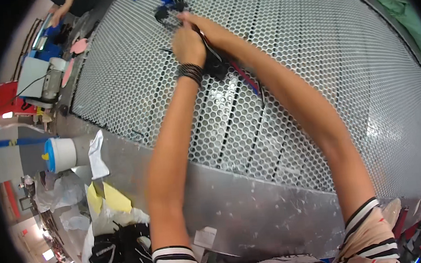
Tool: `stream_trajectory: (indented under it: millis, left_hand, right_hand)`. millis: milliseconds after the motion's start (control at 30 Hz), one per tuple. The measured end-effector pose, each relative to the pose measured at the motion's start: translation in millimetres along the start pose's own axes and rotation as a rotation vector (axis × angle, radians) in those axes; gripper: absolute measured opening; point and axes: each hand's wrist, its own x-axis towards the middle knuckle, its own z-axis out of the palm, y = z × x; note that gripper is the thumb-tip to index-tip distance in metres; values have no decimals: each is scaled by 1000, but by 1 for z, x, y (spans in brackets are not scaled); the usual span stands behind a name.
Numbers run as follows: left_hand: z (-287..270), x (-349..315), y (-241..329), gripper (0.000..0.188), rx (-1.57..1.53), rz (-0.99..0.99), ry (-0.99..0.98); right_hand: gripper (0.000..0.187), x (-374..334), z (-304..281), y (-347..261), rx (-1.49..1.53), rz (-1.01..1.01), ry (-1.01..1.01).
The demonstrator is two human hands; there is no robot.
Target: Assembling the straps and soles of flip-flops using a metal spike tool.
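Observation:
My left hand [189, 46] and my right hand [207, 29] come together near the far middle of a perforated metal table top [279, 126]. Both look closed, and blur and overlap hide what is between the fingers. Just beyond the fingertips lies a fuzzy black and blue bundle [165, 11]; whether they touch it I cannot tell. A dark, soft-looking thing [216, 66] lies below the hands, between my forearms. From it a thin red and blue strip [245, 77] runs toward me. Black bands circle my left wrist.
Pink paddle-shaped pieces [79, 46] lie by the table's left edge. Farther left stand a grey machine [52, 84] and a white bucket [64, 154] with a blue lid. A white bag [89, 255] of black items sits near left. Another person's hand [58, 15] shows at far left.

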Motion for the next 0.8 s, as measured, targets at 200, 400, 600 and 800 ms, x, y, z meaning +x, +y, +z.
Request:
stream_trajectory:
  millis: [200, 400, 600, 800]
  left_hand:
    - [-30, -82, 84, 31, -1164, -260, 228]
    - [-151, -193, 101, 27, -988, -205, 525]
    - [-211, -313, 92, 34, -294, -324, 843]
    - [-282, -413, 94, 47, -56, -197, 763]
  right_hand:
    - [49, -111, 25, -60, 250, 112, 118]
    - [46, -202, 108, -135, 250, 21, -288]
    - [34, -252, 171, -102, -350, -790, -454]
    - [31, -333, 235, -148, -356, -48, -168]
